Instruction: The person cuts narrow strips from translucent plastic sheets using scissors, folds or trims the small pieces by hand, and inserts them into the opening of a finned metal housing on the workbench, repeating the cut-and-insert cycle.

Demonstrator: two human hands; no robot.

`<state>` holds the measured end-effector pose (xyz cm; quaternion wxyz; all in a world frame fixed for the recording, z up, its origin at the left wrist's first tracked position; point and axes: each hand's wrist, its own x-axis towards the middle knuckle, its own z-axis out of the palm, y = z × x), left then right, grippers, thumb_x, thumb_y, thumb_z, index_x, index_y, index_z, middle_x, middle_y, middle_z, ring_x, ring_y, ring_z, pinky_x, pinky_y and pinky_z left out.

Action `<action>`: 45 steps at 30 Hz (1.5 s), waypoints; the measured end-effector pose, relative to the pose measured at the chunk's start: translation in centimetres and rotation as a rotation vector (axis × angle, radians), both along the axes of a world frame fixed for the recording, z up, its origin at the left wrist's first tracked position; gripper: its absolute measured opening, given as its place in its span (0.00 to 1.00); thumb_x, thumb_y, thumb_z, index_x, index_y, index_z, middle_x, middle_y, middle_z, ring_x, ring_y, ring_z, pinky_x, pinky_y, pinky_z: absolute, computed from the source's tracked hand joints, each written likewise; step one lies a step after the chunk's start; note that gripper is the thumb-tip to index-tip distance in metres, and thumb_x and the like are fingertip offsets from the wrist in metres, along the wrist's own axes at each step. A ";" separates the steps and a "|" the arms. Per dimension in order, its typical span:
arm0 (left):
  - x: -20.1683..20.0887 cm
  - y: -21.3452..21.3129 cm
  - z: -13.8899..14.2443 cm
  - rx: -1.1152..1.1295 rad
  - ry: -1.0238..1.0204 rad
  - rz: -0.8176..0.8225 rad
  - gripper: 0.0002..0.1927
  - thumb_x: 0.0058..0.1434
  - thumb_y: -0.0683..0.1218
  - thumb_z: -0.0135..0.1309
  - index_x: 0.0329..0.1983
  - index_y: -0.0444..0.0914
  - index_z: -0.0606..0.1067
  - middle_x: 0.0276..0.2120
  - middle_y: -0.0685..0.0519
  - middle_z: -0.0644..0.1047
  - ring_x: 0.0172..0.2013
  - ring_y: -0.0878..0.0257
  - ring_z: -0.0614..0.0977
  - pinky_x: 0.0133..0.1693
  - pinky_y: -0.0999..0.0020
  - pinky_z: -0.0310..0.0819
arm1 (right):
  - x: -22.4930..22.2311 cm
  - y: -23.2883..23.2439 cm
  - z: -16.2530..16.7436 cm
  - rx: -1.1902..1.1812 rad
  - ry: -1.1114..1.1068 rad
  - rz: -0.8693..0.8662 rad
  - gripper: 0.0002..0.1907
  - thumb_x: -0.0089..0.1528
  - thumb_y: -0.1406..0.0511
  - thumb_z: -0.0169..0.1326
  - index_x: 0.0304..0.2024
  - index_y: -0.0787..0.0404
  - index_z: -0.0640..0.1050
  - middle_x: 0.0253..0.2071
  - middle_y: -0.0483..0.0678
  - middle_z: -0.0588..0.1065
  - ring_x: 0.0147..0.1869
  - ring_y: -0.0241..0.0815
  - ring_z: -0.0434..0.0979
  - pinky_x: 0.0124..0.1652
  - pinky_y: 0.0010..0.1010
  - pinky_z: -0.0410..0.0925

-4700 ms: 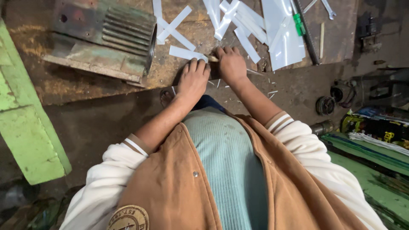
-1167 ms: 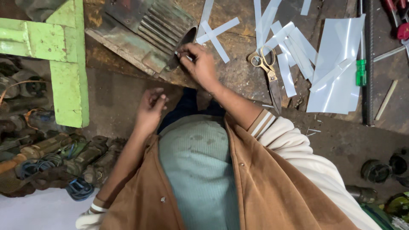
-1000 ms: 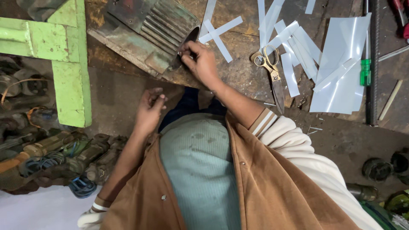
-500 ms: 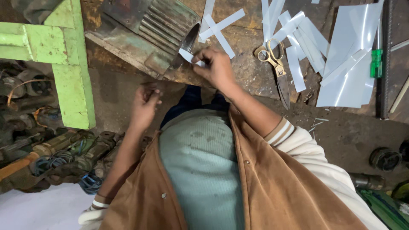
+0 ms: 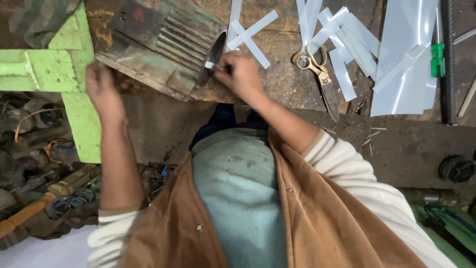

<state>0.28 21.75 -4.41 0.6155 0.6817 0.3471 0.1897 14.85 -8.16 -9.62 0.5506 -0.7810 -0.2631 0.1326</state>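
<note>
**A:** What has changed in the last second or so?

**B:** The left hand [image 5: 101, 92], which was held in front of the chest, now reaches out to the near corner of the rusty, ribbed grey-green metal motor housing [image 5: 163, 47] on the worn wooden bench [image 5: 287, 84]. It is blurred, so I cannot tell whether it grips anything.

**A:** And the right hand [image 5: 240, 74]?

**B:** It stays at the housing's dark open end, fingers pinched narrow on a small white strip of sheet [image 5: 210, 65], now pushed further into the mouth.

**A:** So what does that mean?

**B:** I judge the strip is being seated, with the left hand coming to steady the housing. The brass-handled scissors [image 5: 320, 74] lie untouched among the cut white strips [image 5: 347, 44].
</note>
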 end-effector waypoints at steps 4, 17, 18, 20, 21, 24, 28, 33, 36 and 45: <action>4.0 3.4 0.4 -0.143 -0.052 -0.147 0.31 0.76 0.64 0.40 0.66 0.35 0.71 0.64 0.46 0.75 0.65 0.58 0.76 0.65 0.59 0.71 | -0.3 1.5 -1.0 0.080 -0.014 0.027 0.10 0.54 0.71 0.68 0.35 0.63 0.79 0.35 0.52 0.75 0.37 0.48 0.79 0.37 0.35 0.72; 6.8 4.1 -0.2 -0.457 0.018 -0.421 0.46 0.68 0.74 0.41 0.78 0.40 0.56 0.73 0.49 0.63 0.73 0.52 0.68 0.73 0.53 0.64 | -3.9 1.6 -0.3 0.157 0.150 -0.105 0.11 0.61 0.74 0.58 0.46 0.65 0.80 0.49 0.52 0.78 0.52 0.49 0.80 0.49 0.33 0.71; 6.7 4.1 -0.2 -0.454 0.065 -0.346 0.46 0.68 0.74 0.42 0.77 0.41 0.54 0.73 0.50 0.62 0.72 0.53 0.68 0.72 0.52 0.66 | -4.7 1.6 -0.3 0.187 0.174 -0.105 0.13 0.61 0.75 0.55 0.49 0.66 0.79 0.52 0.53 0.76 0.55 0.50 0.78 0.53 0.33 0.70; 6.4 3.9 -0.5 -0.518 0.006 -0.461 0.46 0.69 0.74 0.42 0.78 0.38 0.58 0.73 0.48 0.65 0.73 0.51 0.69 0.73 0.53 0.65 | -6.0 1.7 -0.6 0.247 0.211 -0.109 0.19 0.61 0.77 0.49 0.55 0.68 0.77 0.58 0.56 0.73 0.62 0.53 0.74 0.60 0.34 0.67; 6.3 3.9 -0.6 -0.539 -0.037 -0.519 0.46 0.70 0.74 0.42 0.78 0.37 0.60 0.74 0.46 0.66 0.73 0.51 0.69 0.74 0.54 0.64 | -6.3 1.8 -0.8 0.251 0.191 -0.094 0.21 0.60 0.78 0.48 0.55 0.69 0.77 0.58 0.56 0.73 0.64 0.53 0.73 0.62 0.35 0.66; 6.3 3.8 -1.0 -0.590 -0.085 -0.525 0.45 0.71 0.73 0.41 0.79 0.38 0.60 0.75 0.47 0.66 0.74 0.52 0.69 0.75 0.56 0.62 | -6.1 2.4 -1.9 0.250 0.162 -0.050 0.24 0.57 0.79 0.46 0.55 0.68 0.78 0.60 0.57 0.72 0.67 0.54 0.72 0.66 0.36 0.65; 6.4 3.7 -1.3 -0.544 -0.132 -0.440 0.43 0.72 0.71 0.41 0.77 0.38 0.61 0.73 0.47 0.67 0.72 0.51 0.70 0.75 0.53 0.64 | -4.7 2.0 -2.7 0.217 0.156 0.046 0.27 0.56 0.79 0.45 0.58 0.67 0.78 0.60 0.57 0.72 0.68 0.55 0.72 0.67 0.38 0.65; 6.0 3.1 -1.8 -0.589 -0.189 -0.365 0.42 0.71 0.70 0.44 0.77 0.38 0.61 0.73 0.48 0.67 0.73 0.51 0.70 0.76 0.54 0.64 | -5.0 0.6 -1.9 0.162 0.128 0.133 0.29 0.60 0.77 0.48 0.65 0.66 0.70 0.65 0.59 0.66 0.70 0.58 0.67 0.66 0.39 0.63; 5.7 2.5 -2.2 -0.608 -0.180 -0.422 0.47 0.67 0.74 0.44 0.77 0.37 0.63 0.72 0.49 0.68 0.72 0.52 0.70 0.74 0.56 0.64 | -5.4 0.3 -1.3 0.160 0.178 0.126 0.30 0.62 0.75 0.48 0.68 0.65 0.67 0.65 0.58 0.66 0.70 0.57 0.68 0.65 0.38 0.64; 5.7 1.7 -2.1 -0.480 -0.221 -0.371 0.49 0.66 0.75 0.47 0.77 0.37 0.61 0.71 0.48 0.68 0.71 0.52 0.70 0.74 0.53 0.63 | -2.9 2.4 -0.9 0.113 0.072 -0.140 0.06 0.66 0.67 0.58 0.45 0.62 0.79 0.41 0.55 0.80 0.43 0.51 0.84 0.42 0.35 0.74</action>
